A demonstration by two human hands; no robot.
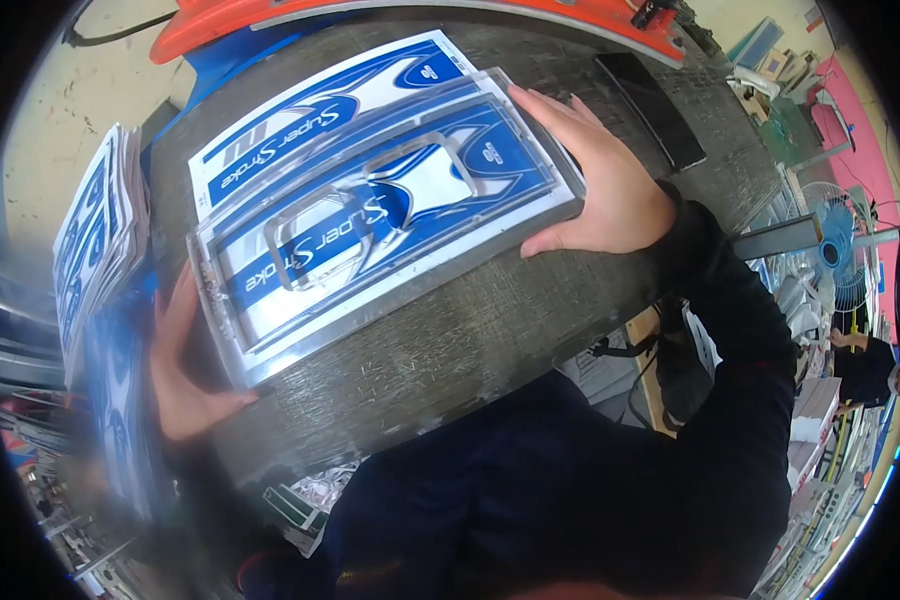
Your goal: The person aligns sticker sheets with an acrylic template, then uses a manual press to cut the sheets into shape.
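Observation:
A clear plastic cutting die (345,268), with raised outlines on its top, lies over a printed sheet (320,95) of blue and white "Super Stroke" designs. The lower print shows through the plastic; the upper print is uncovered. My right hand (610,190) grips the die's right end, fingers along the far corner and thumb at the near edge. At the left end, my left hand (185,370) holds the die between fingers and thumb, partly blurred. Both rest on a worn dark work surface (400,375).
A stack of printed sheets (100,230) stands left, near my left hand. A black phone (652,110) lies right of the die. An orange machine part (420,12) spans the far edge. A fan (835,245) and another person (863,370) are at far right.

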